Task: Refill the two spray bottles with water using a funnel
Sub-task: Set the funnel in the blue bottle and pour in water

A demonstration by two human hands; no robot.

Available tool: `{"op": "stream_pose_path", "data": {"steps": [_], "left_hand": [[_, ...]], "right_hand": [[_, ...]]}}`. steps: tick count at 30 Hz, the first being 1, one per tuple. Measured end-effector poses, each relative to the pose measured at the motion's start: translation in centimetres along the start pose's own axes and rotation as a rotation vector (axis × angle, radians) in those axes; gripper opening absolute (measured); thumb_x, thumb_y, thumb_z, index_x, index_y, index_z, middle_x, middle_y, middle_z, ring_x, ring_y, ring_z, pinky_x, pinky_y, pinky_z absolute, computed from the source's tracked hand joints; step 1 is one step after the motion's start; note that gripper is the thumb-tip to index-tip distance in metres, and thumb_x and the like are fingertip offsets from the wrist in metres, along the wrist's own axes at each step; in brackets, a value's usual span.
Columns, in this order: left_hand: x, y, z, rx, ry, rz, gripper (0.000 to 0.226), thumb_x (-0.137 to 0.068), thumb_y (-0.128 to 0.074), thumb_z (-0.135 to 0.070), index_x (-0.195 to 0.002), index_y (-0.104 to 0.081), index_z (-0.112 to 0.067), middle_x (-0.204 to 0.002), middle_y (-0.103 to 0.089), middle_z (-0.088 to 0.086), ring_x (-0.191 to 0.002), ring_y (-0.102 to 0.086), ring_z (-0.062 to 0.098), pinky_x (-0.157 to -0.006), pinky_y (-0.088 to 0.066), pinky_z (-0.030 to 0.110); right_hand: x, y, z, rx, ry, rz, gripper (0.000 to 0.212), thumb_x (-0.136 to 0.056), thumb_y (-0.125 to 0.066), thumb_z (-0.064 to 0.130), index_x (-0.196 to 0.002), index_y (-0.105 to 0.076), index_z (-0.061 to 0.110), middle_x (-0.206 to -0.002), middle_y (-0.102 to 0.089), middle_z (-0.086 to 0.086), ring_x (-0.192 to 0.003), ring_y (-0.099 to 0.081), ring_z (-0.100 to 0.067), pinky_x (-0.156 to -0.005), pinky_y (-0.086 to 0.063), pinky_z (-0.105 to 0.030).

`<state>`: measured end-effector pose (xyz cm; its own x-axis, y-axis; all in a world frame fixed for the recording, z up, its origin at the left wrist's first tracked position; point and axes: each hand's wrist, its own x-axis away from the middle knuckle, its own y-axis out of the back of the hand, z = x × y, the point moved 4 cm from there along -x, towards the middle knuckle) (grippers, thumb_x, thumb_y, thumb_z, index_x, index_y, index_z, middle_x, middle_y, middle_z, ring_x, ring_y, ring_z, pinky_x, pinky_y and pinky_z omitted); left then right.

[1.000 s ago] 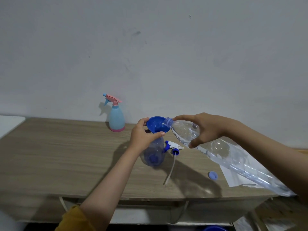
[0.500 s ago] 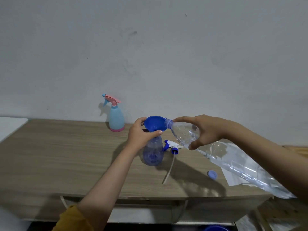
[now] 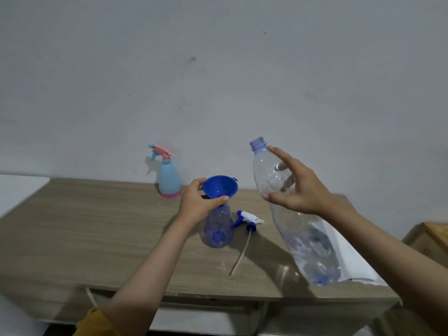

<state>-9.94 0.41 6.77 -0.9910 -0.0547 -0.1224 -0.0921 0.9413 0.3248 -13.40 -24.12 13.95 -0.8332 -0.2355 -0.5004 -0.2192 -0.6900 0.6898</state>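
A blue funnel (image 3: 220, 186) sits in the neck of a clear blue spray bottle (image 3: 218, 226) standing mid-table. My left hand (image 3: 197, 202) grips the funnel's rim and the bottle's neck. My right hand (image 3: 298, 187) holds a large clear water bottle (image 3: 291, 214) by its upper part, to the right of the funnel, mouth up and leaning slightly left, cap off. The blue bottle's white-and-blue spray head (image 3: 248, 219) lies on the table beside it, its tube pointing toward me. A light blue spray bottle with a pink head (image 3: 169, 178) stands at the back by the wall.
The wooden table (image 3: 97, 226) stands against a grey wall. A white sheet of paper (image 3: 351, 260) lies at the right behind the water bottle. A wooden piece (image 3: 429, 236) shows at the far right, a white surface (image 3: 19, 187) at the far left.
My right hand has swung the water bottle from tipped into the funnel to nearly upright, clear of the funnel. My left hand has stayed on the funnel.
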Motion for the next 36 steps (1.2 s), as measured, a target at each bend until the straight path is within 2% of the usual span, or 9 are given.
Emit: {"op": "stream_pose_path", "data": {"steps": [3, 9, 11, 14, 19, 22, 26, 31, 36], "left_hand": [[0.0, -0.1, 0.0, -0.005, 0.003, -0.014, 0.077, -0.065, -0.086, -0.025, -0.130, -0.047, -0.013, -0.117, -0.052, -0.003, -0.083, -0.053, -0.004, -0.062, -0.041, 0.009], [0.1, -0.4, -0.3, -0.045, -0.009, -0.026, 0.073, -0.068, -0.084, -0.023, -0.130, -0.047, -0.013, -0.117, -0.052, -0.004, -0.080, -0.047, -0.012, -0.057, -0.039, 0.006], [0.2, -0.5, -0.3, -0.052, -0.010, -0.027, 0.072, -0.069, -0.083, -0.023, -0.130, -0.046, -0.013, -0.117, -0.051, -0.005, -0.080, -0.048, -0.012, -0.057, -0.039, 0.005], [0.2, -0.5, -0.3, -0.045, -0.006, -0.023, 0.072, -0.069, -0.083, -0.022, -0.130, -0.046, -0.014, -0.118, -0.051, -0.005, -0.081, -0.049, -0.010, -0.060, -0.039, 0.006], [0.1, -0.6, -0.1, -0.009, 0.000, -0.020, 0.069, -0.069, -0.083, -0.020, -0.127, -0.047, -0.014, -0.119, -0.052, -0.002, -0.084, -0.055, -0.004, -0.063, -0.043, 0.010], [0.1, -0.6, 0.1, 0.018, -0.003, -0.016, 0.070, -0.068, -0.084, -0.019, -0.127, -0.047, -0.014, -0.120, -0.054, -0.001, -0.087, -0.056, -0.002, -0.066, -0.043, 0.011], [0.2, -0.7, 0.1, 0.033, -0.010, -0.015, 0.073, -0.070, -0.083, -0.019, -0.131, -0.044, -0.013, -0.119, -0.051, -0.004, -0.087, -0.057, 0.000, -0.068, -0.044, 0.013], [0.0, -0.9, 0.0, 0.027, -0.013, 0.001, 0.081, -0.071, -0.082, -0.021, -0.138, -0.038, -0.010, -0.125, -0.049, -0.001, -0.095, -0.056, 0.011, -0.076, -0.045, 0.020], [-0.1, -1.0, 0.1, 0.049, -0.008, 0.013, 0.087, -0.073, -0.080, -0.023, -0.144, -0.031, -0.011, -0.137, -0.047, 0.008, -0.105, -0.052, 0.015, -0.086, -0.044, 0.027]], "right_hand": [[-0.1, 0.7, -1.4, -0.071, 0.007, -0.180, 0.101, -0.064, -0.088, 0.026, -0.144, -0.028, 0.045, -0.114, -0.053, 0.000, -0.089, -0.060, -0.010, -0.063, -0.047, -0.010], [0.0, -0.2, -5.2, -0.136, -0.038, -0.340, 0.104, -0.067, -0.086, 0.025, -0.146, -0.020, 0.040, -0.128, -0.046, -0.002, -0.104, -0.059, -0.023, -0.073, -0.044, -0.004], [0.3, -1.2, -6.3, -0.135, -0.044, -0.373, 0.102, -0.068, -0.086, 0.023, -0.146, -0.021, 0.035, -0.128, -0.043, -0.001, -0.109, -0.057, -0.024, -0.080, -0.046, -0.008], [1.1, -1.9, -7.8, -0.133, -0.058, -0.469, 0.101, -0.068, -0.085, 0.018, -0.146, -0.022, 0.028, -0.128, -0.041, -0.001, -0.114, -0.053, -0.021, -0.089, -0.052, -0.028], [1.2, -1.9, -8.3, -0.173, -0.079, -0.452, 0.106, -0.068, -0.086, 0.020, -0.148, -0.017, 0.029, -0.134, -0.040, -0.008, -0.123, -0.050, -0.025, -0.100, -0.049, -0.039], [1.4, -2.1, -8.2, -0.122, -0.091, -0.439, 0.110, -0.068, -0.086, 0.026, -0.150, -0.013, 0.029, -0.137, -0.036, -0.002, -0.127, -0.046, -0.019, -0.103, -0.045, -0.037], [1.6, -1.8, -8.0, -0.069, -0.133, -0.414, 0.114, -0.066, -0.086, 0.034, -0.150, -0.008, 0.035, -0.136, -0.032, 0.006, -0.121, -0.048, -0.017, -0.096, -0.039, -0.027], [2.0, -1.3, -7.1, -0.012, -0.128, -0.393, 0.116, -0.065, -0.082, 0.048, -0.148, 0.000, 0.047, -0.144, -0.030, -0.006, -0.129, -0.043, -0.026, -0.103, -0.043, -0.039], [2.7, -0.8, -6.2, 0.061, -0.110, -0.408, 0.112, -0.066, -0.071, 0.060, -0.149, 0.002, 0.041, -0.145, -0.028, -0.013, -0.132, -0.038, -0.031, -0.106, -0.041, -0.047]]}}
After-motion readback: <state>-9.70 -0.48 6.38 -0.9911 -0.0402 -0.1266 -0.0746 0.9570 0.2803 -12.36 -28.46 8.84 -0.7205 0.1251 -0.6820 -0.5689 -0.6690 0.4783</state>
